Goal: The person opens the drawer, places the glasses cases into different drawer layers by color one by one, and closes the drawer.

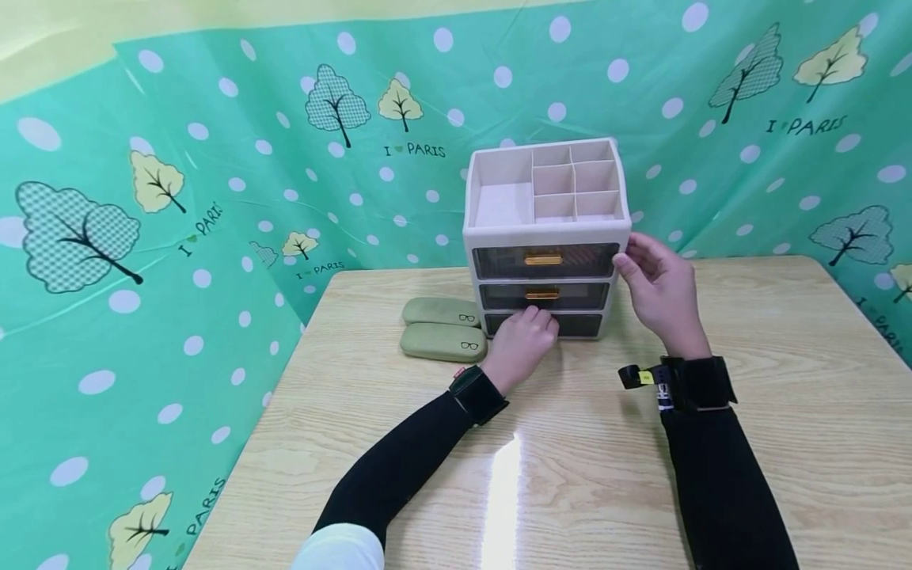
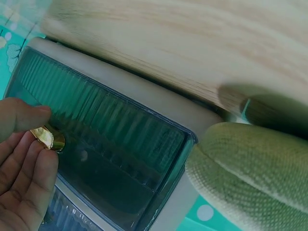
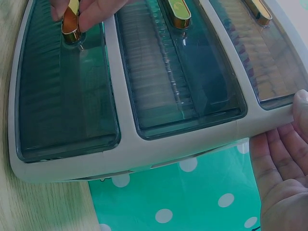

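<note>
A white desktop drawer organizer (image 1: 545,233) stands upright on the table, with three dark see-through drawer fronts. My left hand (image 1: 522,347) is at the bottom drawer (image 1: 579,326); in the left wrist view its thumb and fingers pinch that drawer's gold handle (image 2: 57,141). The bottom drawer looks closed. At the organizer's right side, my right hand (image 1: 663,293) holds the edge beside the top drawer (image 3: 269,62), thumb at the front and fingers along the side wall. Two green glasses cases (image 1: 442,342) lie against the organizer's left side.
Divided compartments (image 1: 575,178) form the organizer's top. The wooden table (image 1: 591,475) reaches back to a green polka-dot cloth (image 1: 399,190) hanging behind and on the left. Gold handles (image 1: 541,294) also show on the middle and top drawers.
</note>
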`<state>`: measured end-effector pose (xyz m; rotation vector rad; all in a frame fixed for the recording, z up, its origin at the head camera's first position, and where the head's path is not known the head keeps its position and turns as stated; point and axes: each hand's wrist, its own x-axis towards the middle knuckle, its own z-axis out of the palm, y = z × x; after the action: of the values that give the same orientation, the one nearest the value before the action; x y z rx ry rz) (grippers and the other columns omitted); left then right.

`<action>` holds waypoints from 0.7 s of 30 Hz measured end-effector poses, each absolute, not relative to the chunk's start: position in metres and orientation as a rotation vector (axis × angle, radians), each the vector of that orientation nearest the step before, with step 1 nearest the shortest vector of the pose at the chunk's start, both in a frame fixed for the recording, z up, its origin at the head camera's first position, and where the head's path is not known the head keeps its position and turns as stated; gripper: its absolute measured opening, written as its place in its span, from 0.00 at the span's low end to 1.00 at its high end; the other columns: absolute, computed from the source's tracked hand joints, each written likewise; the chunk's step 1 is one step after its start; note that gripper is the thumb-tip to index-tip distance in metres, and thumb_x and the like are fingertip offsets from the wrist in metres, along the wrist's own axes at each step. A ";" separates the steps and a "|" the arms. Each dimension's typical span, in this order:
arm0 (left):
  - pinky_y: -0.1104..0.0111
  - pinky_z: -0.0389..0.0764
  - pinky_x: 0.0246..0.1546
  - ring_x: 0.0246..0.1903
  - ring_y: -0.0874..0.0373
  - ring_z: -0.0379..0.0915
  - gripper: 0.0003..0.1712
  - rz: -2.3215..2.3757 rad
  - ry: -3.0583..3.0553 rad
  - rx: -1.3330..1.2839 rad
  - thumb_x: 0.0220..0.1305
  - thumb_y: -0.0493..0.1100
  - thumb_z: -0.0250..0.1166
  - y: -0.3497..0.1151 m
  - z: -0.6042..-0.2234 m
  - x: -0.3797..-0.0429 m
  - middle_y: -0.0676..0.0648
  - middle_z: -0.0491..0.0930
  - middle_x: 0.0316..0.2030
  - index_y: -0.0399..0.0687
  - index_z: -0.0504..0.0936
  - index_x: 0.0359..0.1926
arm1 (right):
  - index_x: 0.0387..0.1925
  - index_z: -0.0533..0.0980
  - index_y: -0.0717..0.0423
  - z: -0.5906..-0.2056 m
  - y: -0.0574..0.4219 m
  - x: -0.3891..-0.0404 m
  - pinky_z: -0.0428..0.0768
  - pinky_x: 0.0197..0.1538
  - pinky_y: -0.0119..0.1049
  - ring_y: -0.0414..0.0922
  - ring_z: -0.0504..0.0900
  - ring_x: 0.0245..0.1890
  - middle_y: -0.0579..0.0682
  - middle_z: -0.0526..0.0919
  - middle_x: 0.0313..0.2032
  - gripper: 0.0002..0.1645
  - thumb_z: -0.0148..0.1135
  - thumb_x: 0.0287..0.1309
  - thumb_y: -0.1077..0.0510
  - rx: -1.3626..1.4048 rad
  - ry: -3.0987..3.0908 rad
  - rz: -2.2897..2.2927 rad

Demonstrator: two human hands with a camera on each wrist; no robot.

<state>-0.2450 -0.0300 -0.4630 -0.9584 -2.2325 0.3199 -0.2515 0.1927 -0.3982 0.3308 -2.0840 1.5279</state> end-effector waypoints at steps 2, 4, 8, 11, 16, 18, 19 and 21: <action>0.71 0.85 0.34 0.36 0.59 0.80 0.12 0.320 -2.227 -0.962 0.65 0.31 0.62 -0.030 -0.463 -0.244 0.52 0.85 0.37 0.51 0.89 0.36 | 0.62 0.76 0.65 -0.399 0.193 -0.252 0.80 0.49 0.20 0.29 0.82 0.46 0.67 0.84 0.53 0.23 0.64 0.70 0.60 0.328 -2.086 1.524; 0.72 0.85 0.34 0.36 0.59 0.80 0.13 0.326 -2.223 -0.960 0.65 0.31 0.61 -0.031 -0.463 -0.243 0.52 0.85 0.37 0.51 0.89 0.36 | 0.62 0.76 0.65 -0.399 0.193 -0.252 0.80 0.48 0.20 0.28 0.82 0.46 0.67 0.84 0.53 0.23 0.64 0.70 0.60 0.328 -2.087 1.521; 0.73 0.84 0.33 0.36 0.60 0.79 0.13 0.336 -2.217 -0.952 0.66 0.31 0.62 -0.032 -0.463 -0.241 0.53 0.85 0.37 0.52 0.89 0.36 | 0.62 0.76 0.66 -0.400 0.192 -0.253 0.80 0.48 0.19 0.29 0.82 0.45 0.67 0.84 0.52 0.23 0.64 0.70 0.61 0.334 -2.079 1.529; 0.73 0.84 0.32 0.36 0.60 0.80 0.12 0.337 -2.215 -0.948 0.66 0.32 0.63 -0.032 -0.463 -0.240 0.53 0.86 0.37 0.51 0.90 0.37 | 0.62 0.77 0.66 -0.399 0.191 -0.252 0.80 0.48 0.19 0.31 0.83 0.46 0.67 0.84 0.52 0.23 0.64 0.70 0.60 0.338 -2.072 1.536; 0.74 0.84 0.34 0.38 0.60 0.81 0.12 0.346 -2.208 -0.960 0.66 0.32 0.63 -0.033 -0.460 -0.236 0.53 0.86 0.38 0.51 0.90 0.37 | 0.62 0.77 0.65 -0.397 0.191 -0.251 0.80 0.48 0.19 0.31 0.83 0.46 0.67 0.83 0.52 0.23 0.64 0.70 0.60 0.334 -2.073 1.542; 0.74 0.84 0.34 0.38 0.60 0.81 0.12 0.345 -2.204 -0.970 0.66 0.31 0.63 -0.033 -0.459 -0.234 0.53 0.87 0.38 0.51 0.90 0.38 | 0.62 0.77 0.65 -0.397 0.191 -0.251 0.80 0.48 0.19 0.30 0.82 0.46 0.67 0.83 0.52 0.23 0.64 0.70 0.60 0.333 -2.072 1.545; 0.74 0.84 0.35 0.38 0.60 0.81 0.12 0.346 -2.200 -0.974 0.66 0.31 0.63 -0.034 -0.459 -0.232 0.53 0.87 0.38 0.51 0.90 0.38 | 0.62 0.77 0.65 -0.396 0.191 -0.250 0.80 0.48 0.19 0.30 0.82 0.46 0.67 0.84 0.52 0.23 0.64 0.70 0.60 0.333 -2.072 1.543; 0.74 0.84 0.34 0.38 0.60 0.81 0.13 0.350 -2.194 -0.979 0.66 0.31 0.63 -0.034 -0.457 -0.230 0.53 0.87 0.38 0.52 0.90 0.38 | 0.62 0.77 0.65 -0.397 0.191 -0.251 0.80 0.48 0.19 0.31 0.83 0.46 0.67 0.83 0.52 0.23 0.64 0.70 0.60 0.336 -2.068 1.547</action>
<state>-0.2299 -0.0343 -0.4575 -0.9787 -2.1945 0.3495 -0.2505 0.1908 -0.3966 0.3360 -2.0680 1.5466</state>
